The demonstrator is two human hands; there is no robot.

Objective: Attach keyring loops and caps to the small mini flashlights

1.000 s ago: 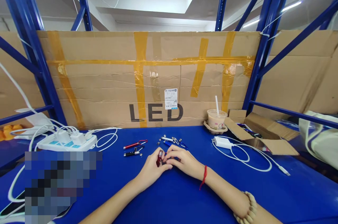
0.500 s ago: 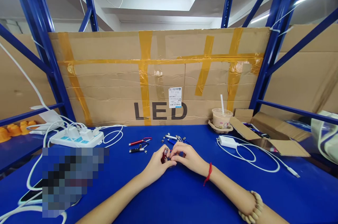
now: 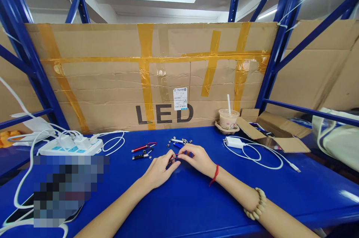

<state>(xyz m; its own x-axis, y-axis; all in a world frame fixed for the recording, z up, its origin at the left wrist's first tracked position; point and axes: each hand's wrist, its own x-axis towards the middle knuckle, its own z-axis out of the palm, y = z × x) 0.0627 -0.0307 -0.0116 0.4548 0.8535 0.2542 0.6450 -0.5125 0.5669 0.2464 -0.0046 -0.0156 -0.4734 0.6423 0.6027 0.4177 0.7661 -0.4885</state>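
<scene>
My left hand is closed around a small dark red flashlight, mostly hidden by the fingers. The thumb and fingertips of my right hand are pinched together right beside it, and a thin bit of red shows there; what they grip is too small to make out. Just beyond the hands lie a silver flashlight, a blue flashlight and several tiny silver button-like pieces. Left of these rest a red flashlight with a carabiner clip and a black flashlight.
On the blue table, a power strip with white cables and a pixelated object occupy the left. A drink cup, a white charger and an open carton stand right. Cardboard walls the back.
The camera view has shifted, so the scene sits further left and slightly higher. The dark red flashlight, upright and plain before, is now mostly covered by my left fingers; both hands stay together.
</scene>
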